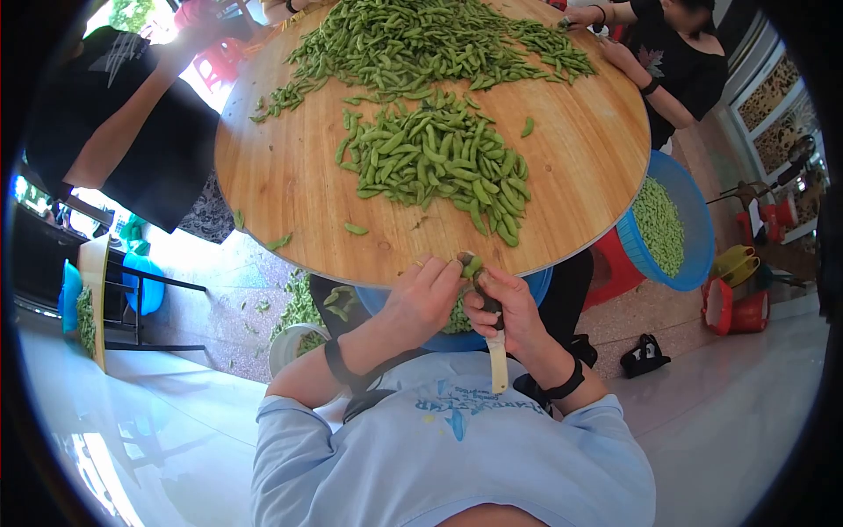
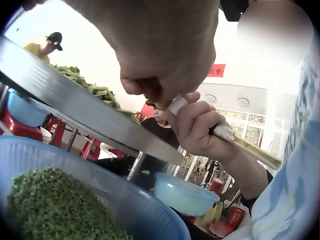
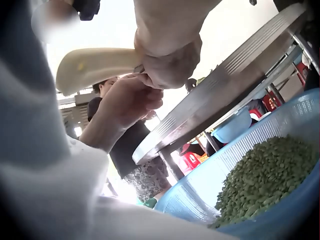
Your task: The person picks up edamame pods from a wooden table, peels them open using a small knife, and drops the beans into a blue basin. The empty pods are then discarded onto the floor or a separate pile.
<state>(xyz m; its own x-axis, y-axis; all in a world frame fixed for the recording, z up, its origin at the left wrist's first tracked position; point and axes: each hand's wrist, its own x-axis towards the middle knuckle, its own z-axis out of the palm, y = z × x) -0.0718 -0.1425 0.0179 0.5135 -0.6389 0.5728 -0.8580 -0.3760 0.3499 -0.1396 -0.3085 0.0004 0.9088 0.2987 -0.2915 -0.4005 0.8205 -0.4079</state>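
In the head view, we lose part of the large heap of green bean pods (image 1: 421, 44) past the top edge. The round wooden tabletop (image 1: 580, 158) hides much of the round blue plastic basket (image 1: 450, 342), and we cannot make out the upper end of the slim cream-and-black tool (image 1: 499, 362).

The left hand (image 1: 417, 305) pinches a pod (image 1: 474, 265). The right hand (image 1: 516, 307) grips a tool (image 1: 498, 362). Heaped pods (image 1: 430, 154) cover the bench (image 1: 285, 189) partly.
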